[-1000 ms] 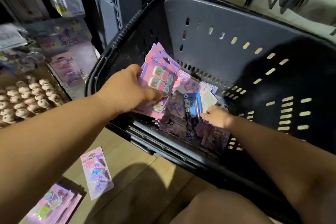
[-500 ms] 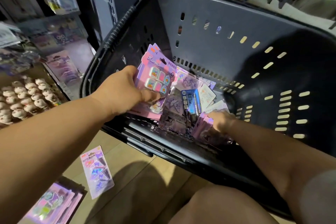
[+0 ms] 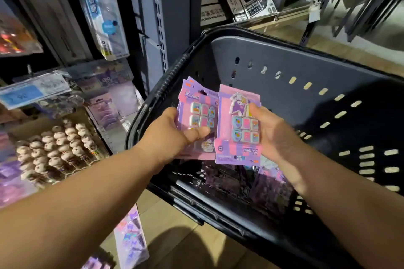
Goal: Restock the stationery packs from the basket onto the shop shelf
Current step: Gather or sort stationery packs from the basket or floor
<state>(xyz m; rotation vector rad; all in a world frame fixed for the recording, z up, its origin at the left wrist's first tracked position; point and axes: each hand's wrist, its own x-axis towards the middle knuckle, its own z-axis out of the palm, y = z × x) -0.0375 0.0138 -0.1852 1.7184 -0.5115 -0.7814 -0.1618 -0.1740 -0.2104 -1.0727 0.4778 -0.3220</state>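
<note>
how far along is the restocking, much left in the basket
Midway, apparently. Done: purple packs sit on the shelf at left. In hand: the left hand grips a stack of packs, the right hand holds an upside-down pack beside it, over the basket. Left: more packs lie in the basket's bottom, and a loose pack lies on the floor.

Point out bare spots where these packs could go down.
Bare: the right side of the basket, beyond the loose packs; the wooden floor between basket and floor pack. Crowded: the figurines at left.
</note>
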